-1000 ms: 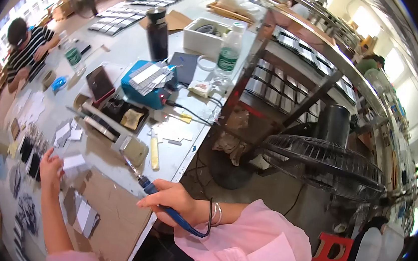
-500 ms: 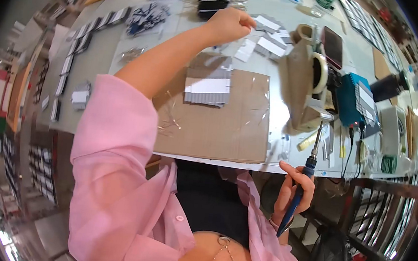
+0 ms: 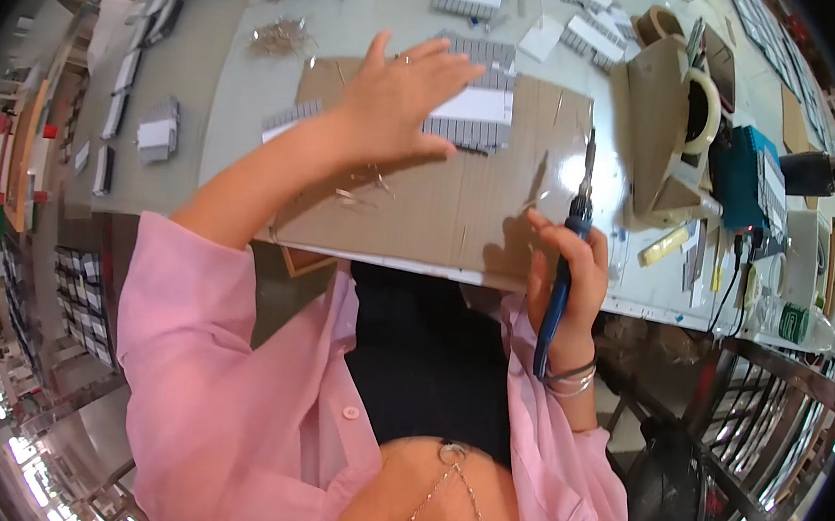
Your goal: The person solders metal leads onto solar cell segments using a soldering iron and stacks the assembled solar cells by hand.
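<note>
My left hand (image 3: 398, 93), fingers spread, is over the left side of a stack of grey and white striped strips (image 3: 483, 106) on a brown cardboard sheet (image 3: 421, 221); whether it touches them I cannot tell. Another striped piece (image 3: 293, 120) shows beside my left forearm. Thin metal wires (image 3: 369, 191) lie on the cardboard below the hand. In my right hand (image 3: 575, 276) is a blue soldering iron (image 3: 561, 284), its metal tip pointing up and away, above the cardboard's right edge.
A tape dispenser (image 3: 659, 133) stands at the right, with a teal box (image 3: 747, 177) and a dark bottle (image 3: 818, 174) beyond it. A wire pile (image 3: 280, 37) lies at the upper left. More striped strips (image 3: 595, 38) are at the back. A black fan (image 3: 667, 486) stands below right.
The view has swung down and over the cardboard. My left hand has come back from the far strips to the stack, its fingers now spread. The soldering iron has moved over the cardboard's right edge.
</note>
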Tool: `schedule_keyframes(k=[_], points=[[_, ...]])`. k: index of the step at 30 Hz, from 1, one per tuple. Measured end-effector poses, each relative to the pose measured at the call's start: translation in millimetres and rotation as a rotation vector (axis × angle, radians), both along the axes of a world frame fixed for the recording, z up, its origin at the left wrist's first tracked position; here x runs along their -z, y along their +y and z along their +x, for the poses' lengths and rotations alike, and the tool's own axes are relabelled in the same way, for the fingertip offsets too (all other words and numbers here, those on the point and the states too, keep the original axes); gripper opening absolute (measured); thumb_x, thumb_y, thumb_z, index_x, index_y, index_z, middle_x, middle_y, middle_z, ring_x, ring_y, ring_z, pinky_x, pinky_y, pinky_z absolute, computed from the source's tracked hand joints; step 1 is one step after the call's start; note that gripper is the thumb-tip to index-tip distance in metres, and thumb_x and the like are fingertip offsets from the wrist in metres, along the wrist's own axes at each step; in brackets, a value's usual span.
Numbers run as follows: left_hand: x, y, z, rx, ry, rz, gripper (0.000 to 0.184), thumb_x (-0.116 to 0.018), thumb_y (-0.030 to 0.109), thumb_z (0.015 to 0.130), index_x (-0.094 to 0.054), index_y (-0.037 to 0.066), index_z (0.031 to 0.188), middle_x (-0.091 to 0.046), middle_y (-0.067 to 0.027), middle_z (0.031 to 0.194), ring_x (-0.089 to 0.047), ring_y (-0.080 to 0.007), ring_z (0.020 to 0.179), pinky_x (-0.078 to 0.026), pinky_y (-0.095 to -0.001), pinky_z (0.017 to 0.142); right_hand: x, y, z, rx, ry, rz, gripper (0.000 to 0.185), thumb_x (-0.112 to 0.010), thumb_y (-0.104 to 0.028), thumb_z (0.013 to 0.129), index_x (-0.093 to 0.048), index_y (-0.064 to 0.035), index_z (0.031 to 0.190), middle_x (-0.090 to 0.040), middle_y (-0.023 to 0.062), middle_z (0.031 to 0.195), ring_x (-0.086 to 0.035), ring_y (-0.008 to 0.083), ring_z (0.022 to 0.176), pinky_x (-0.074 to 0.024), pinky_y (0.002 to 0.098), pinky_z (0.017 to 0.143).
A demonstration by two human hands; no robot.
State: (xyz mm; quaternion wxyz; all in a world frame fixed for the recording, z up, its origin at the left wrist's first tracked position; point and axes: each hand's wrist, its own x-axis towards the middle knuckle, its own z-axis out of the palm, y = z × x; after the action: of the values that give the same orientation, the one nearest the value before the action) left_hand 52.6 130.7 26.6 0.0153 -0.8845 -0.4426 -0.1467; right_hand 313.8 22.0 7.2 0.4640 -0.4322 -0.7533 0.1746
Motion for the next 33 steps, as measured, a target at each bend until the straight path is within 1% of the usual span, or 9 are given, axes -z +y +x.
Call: schedule_keyframes(k=[3, 7, 10, 13, 17, 19, 21, 30, 33], points=[[1.0, 2.1, -2.1, -0.003, 0.005, -0.018, 0.079, -0.078, 0.04, 0.07, -0.045, 0.018, 0.138, -0.054, -0.0063, 0.133, -0.043, -0.0255, 0.132, -0.023, -0.0649, 0.105, -4.1, -4.5, -6.3, -0.041, -0.007, -0.015, 0.032, -0.058, 0.012, 0.073, -0.059, -0.004, 0.101, -0.071, 0.0132, 0.101, -0.058, 0.0269, 0.087, -0.0477, 0.0335, 0.078], [4.9, 4.6, -4.9, 0.007, -0.056, -0.003, 0.078, -0.076, 0.036, 0.07, -0.044, 0.019, 0.139, -0.056, -0.006, 0.126, -0.046, -0.0269, 0.127, -0.024, -0.0645, 0.105, 3.1, -11.6, -18.3, -0.178, -0.015, -0.037, 0.029, -0.056, 0.012, 0.079, -0.057, -0.0061, 0.101, -0.071, 0.0143, 0.103, -0.056, 0.0236, 0.09, -0.0463, 0.0318, 0.08], [-1.0, 1.5, -4.5, -0.02, -0.077, -0.082, 0.082, -0.077, 0.032, 0.069, -0.041, 0.019, 0.142, -0.052, -0.0094, 0.131, -0.044, -0.0272, 0.128, -0.017, -0.0564, 0.112, 4.6, -12.1, -30.1, -0.248, -0.071, -0.029, 0.031, -0.055, 0.014, 0.077, -0.057, -0.0061, 0.101, -0.071, 0.0126, 0.104, -0.055, 0.0244, 0.089, -0.0447, 0.0326, 0.081], [1.8, 3.9, -6.8, -0.036, -0.143, -0.12, 0.085, -0.076, 0.032, 0.068, -0.038, 0.02, 0.143, -0.053, -0.0078, 0.129, -0.045, -0.0266, 0.127, -0.015, -0.0554, 0.113, 11.9, -13.9, -25.0, -0.206, -0.137, -0.002, 0.04, -0.063, 0.008, 0.066, -0.059, -0.0068, 0.104, -0.071, 0.0074, 0.106, -0.058, 0.0276, 0.092, -0.0411, 0.0394, 0.082], [2.4, 5.5, -8.5, -0.037, -0.186, -0.156, 0.088, -0.076, 0.03, 0.067, -0.036, 0.02, 0.144, -0.054, -0.0048, 0.127, -0.047, -0.025, 0.124, -0.013, -0.0552, 0.114, 14.1, -21.5, 1.6, 0.075, -0.104, 0.097, 0.029, -0.065, 0.005, 0.073, -0.062, -0.0059, 0.099, -0.071, 0.0046, 0.08, -0.059, 0.0226, 0.072, -0.0429, 0.034, 0.073], [1.4, 5.0, -8.8, -0.028, -0.203, -0.17, 0.089, -0.076, 0.029, 0.066, -0.035, 0.021, 0.145, -0.054, -0.0033, 0.126, -0.048, -0.0243, 0.123, -0.012, -0.0549, 0.114, 17.2, -21.7, 19.7, 0.241, -0.176, 0.193, 0.02, -0.062, 0.007, 0.079, -0.062, -0.0053, 0.095, -0.071, 0.005, 0.08, -0.057, 0.0223, 0.068, -0.0435, 0.0324, 0.068], [-3.1, 2.2, -8.9, -0.004, -0.23, -0.184, 0.089, -0.076, 0.028, 0.065, -0.036, 0.021, 0.145, -0.054, -0.0031, 0.125, -0.048, -0.0241, 0.122, -0.012, -0.055, 0.115, 17.4, -25.8, 32.6, 0.393, -0.16, 0.183, 0.014, -0.061, 0.005, 0.084, -0.061, -0.0036, 0.094, -0.072, 0.0069, 0.088, -0.055, 0.0234, 0.067, -0.044, 0.0317, 0.066], [-6.2, -6.8, -4.4, -0.002, -0.249, -0.19, 0.087, -0.073, 0.025, 0.065, -0.036, 0.019, 0.144, -0.054, -0.005, 0.124, -0.047, -0.0245, 0.124, -0.012, -0.055, 0.115, 2.4, -20.3, 23.6, 0.216, -0.152, 0.196, 0.02, -0.058, 0.008, 0.083, -0.056, -0.0029, 0.1, -0.073, 0.0135, 0.092, -0.054, 0.0221, 0.073, -0.0449, 0.0288, 0.07], [-7.5, -7.0, -3.5, -0.011, -0.256, -0.207, 0.087, -0.073, 0.025, 0.065, -0.036, 0.019, 0.144, -0.053, -0.0053, 0.125, -0.046, -0.0249, 0.125, -0.012, -0.0551, 0.115, 0.1, -18.8, 18.2, 0.198, -0.13, 0.183, 0.021, -0.058, 0.009, 0.082, -0.055, -0.003, 0.099, -0.073, 0.0131, 0.092, -0.054, 0.0221, 0.074, -0.045, 0.0286, 0.071]])
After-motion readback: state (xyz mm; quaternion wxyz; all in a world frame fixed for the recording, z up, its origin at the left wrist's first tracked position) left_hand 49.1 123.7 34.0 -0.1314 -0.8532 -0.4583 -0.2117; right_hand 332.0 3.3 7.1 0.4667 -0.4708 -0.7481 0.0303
